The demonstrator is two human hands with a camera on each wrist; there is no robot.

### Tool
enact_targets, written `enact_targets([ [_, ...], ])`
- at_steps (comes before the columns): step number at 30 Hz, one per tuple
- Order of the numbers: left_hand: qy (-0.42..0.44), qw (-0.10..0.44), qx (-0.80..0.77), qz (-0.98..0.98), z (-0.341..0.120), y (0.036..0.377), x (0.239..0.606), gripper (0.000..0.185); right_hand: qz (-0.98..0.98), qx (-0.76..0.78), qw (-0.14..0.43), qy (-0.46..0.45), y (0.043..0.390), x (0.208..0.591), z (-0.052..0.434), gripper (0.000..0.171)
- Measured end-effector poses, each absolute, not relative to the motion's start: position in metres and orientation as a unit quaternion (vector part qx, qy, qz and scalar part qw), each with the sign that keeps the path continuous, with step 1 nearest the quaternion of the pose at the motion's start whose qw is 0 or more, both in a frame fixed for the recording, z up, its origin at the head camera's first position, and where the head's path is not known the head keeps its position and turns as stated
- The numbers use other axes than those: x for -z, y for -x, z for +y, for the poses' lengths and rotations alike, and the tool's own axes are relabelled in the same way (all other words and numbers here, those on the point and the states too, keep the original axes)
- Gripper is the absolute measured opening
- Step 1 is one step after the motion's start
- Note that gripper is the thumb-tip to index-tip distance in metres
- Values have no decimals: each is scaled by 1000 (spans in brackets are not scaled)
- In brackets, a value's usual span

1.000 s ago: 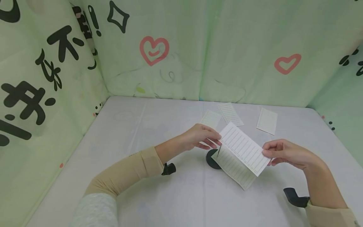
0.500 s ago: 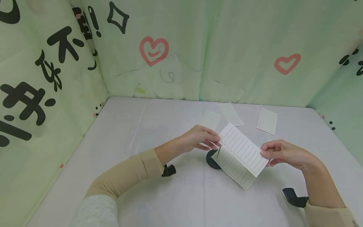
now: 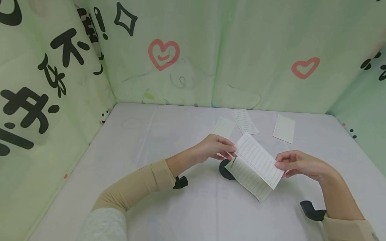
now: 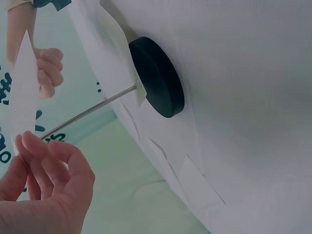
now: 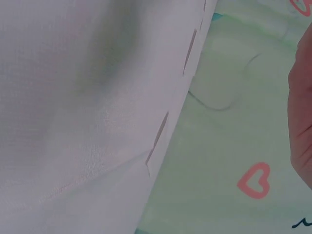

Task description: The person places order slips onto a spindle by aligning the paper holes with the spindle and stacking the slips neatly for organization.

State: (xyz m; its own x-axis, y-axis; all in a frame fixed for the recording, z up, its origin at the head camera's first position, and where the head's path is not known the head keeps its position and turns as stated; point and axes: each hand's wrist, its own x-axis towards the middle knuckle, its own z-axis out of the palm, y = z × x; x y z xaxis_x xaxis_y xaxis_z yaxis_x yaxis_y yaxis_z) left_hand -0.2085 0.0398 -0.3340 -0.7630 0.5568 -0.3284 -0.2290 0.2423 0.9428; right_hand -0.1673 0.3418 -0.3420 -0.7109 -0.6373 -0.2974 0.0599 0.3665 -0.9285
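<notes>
A bill spike with a round black base [image 3: 225, 171] and a thin metal rod [image 4: 92, 112] stands on the table. One lined paper slip [image 3: 248, 177] is pierced by the rod and lies low against the base. Above it, both hands hold another lined slip [image 3: 259, 159] tilted. My left hand [image 3: 215, 147] pinches its left corner right by the rod's tip; whether the tip goes through the paper is hidden by the fingers. My right hand [image 3: 304, 165] pinches the slip's right edge between thumb and fingers. In the right wrist view only the side of the right hand [image 5: 302, 112] shows.
Several more lined slips lie toward the back of the white table [image 3: 169, 134]: a left slip [image 3: 224, 127], a middle slip [image 3: 245, 121] and a right slip [image 3: 284, 129]. Green printed curtains [image 3: 256, 50] close off the back and sides.
My right hand has shifted slightly left, and the held slip has tilted and dropped a little with it. The left hand stays near the rod's tip. The spike and other slips have not moved.
</notes>
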Motion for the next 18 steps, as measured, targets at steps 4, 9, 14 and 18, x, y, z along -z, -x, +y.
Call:
enact_targets([
  [4, -118, 320, -604, 720, 41, 207, 333, 15, 761, 527, 330, 185, 167, 344, 342, 22],
  [9, -123, 315, -604, 722, 43, 207, 336, 16, 774, 513, 326, 178, 168, 348, 341, 19],
  [14, -128, 311, -603, 723, 44, 206, 340, 16, 784, 500, 328, 167, 169, 350, 340, 15],
  [18, -119, 312, -595, 731, 43, 206, 348, 14, 796, 483, 332, 151, 169, 352, 339, 13],
])
